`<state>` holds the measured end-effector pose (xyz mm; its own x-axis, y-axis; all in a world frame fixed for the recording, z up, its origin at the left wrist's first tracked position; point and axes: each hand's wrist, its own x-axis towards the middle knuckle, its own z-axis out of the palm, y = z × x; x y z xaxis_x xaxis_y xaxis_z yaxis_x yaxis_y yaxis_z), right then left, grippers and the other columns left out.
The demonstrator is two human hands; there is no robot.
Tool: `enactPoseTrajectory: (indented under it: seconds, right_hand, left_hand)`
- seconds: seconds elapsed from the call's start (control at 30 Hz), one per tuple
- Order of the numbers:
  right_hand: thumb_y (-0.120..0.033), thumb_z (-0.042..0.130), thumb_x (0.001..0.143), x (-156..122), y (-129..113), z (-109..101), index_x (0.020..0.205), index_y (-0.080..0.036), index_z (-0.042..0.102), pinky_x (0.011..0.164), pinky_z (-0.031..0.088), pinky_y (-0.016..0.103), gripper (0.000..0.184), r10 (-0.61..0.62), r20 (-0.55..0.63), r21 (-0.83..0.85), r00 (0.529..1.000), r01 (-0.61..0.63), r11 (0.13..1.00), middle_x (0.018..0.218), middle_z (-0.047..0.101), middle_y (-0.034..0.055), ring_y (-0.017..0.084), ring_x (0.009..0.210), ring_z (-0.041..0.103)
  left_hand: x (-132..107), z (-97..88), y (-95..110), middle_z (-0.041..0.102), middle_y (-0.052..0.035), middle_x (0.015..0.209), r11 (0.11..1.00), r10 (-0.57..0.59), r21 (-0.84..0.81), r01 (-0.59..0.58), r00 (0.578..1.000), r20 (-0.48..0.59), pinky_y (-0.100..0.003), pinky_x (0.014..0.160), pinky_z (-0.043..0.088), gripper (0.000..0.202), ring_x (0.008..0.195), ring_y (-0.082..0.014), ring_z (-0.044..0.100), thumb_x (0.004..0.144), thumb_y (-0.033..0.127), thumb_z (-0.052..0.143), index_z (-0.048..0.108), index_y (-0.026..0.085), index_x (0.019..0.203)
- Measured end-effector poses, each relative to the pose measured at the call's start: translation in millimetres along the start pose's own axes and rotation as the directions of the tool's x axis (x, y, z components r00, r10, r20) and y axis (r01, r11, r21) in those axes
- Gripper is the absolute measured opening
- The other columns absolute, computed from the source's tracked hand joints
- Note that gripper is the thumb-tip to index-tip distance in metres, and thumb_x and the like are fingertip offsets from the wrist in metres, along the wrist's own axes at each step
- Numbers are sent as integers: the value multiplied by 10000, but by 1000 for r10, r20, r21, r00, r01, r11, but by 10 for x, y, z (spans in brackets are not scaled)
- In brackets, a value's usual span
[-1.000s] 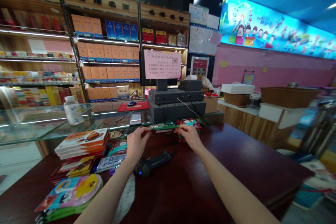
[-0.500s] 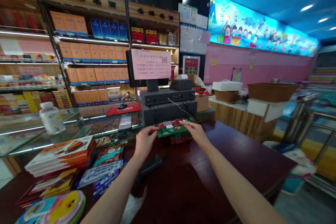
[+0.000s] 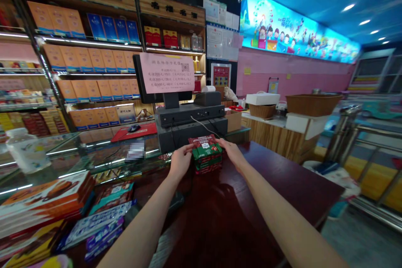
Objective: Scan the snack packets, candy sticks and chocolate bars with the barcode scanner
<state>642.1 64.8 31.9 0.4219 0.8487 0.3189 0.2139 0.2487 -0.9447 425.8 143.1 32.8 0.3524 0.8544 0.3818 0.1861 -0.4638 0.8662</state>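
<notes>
Your left hand [image 3: 180, 161] and right hand [image 3: 234, 153] reach forward from either side to a stack [image 3: 205, 155] of red-and-green packets, which sits on the far part of the dark wooden counter [image 3: 282, 176]. Your fingers lie close together, not spread, and their tips meet the stack's left and right edges near the top. The hands stay apart, with the stack between them. You can't tell from this view how firmly they pinch it.

Just behind the stack stands the black till [image 3: 191, 125], with a pink notice [image 3: 166, 73] taped over its screen and a printer [image 3: 209, 98] beside it. To the left, on the glass case [image 3: 78, 157], are a red mat [image 3: 133, 132] with a mouse [image 3: 134, 128] on it, a blurred card [image 3: 135, 151] and a plastic bottle [image 3: 27, 151]. Your left forearm passes over a scanner [image 3: 176, 203], mostly hidden, and nearer you on the left lie orange boxes [image 3: 44, 201] and blue-and-white bars [image 3: 94, 226] — more goods fill the shelves [image 3: 84, 67] behind.
</notes>
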Motion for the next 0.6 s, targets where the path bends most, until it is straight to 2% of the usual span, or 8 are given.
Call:
enactPoseTrajectory:
  seconds: [0.13, 0.3, 0.6]
  right_hand:
    - [-536, 490, 925, 139, 88, -59, 1157, -192, 747, 1096, 401, 426, 488, -21, -5, -91, 1000, 20, 996, 1230, 720, 101, 267, 1211, 632]
    - [-548, 484, 928, 285, 174, -93, 1137, -186, 755, 1076, 420, 417, 499, -2, -8, -138, 1000, 1, 990, 1210, 730, 97, 268, 1197, 638]
    - [-535, 485, 925, 344, 313, -94, 1051, -208, 791, 1034, 451, 408, 465, -28, -16, -205, 999, 24, 978, 1117, 766, 81, 279, 1115, 674]
  left_hand:
    - [103, 149, -86, 753, -72, 1155, 1000, -13, -23, 14, 998, 56, -308, 967, 545, 511, 1089, -165, 705, 775, 26, 452, 675, 164, 1212]
    - [173, 273, -201, 744, -95, 1172, 999, -29, -32, 31, 996, 82, -347, 980, 545, 567, 1081, -189, 710, 743, -3, 493, 640, 161, 1266]
    - [161, 319, -323, 697, -107, 1270, 999, -31, 13, 30, 996, 88, -335, 1039, 507, 621, 1187, -186, 656, 722, -11, 456, 604, 142, 1306]
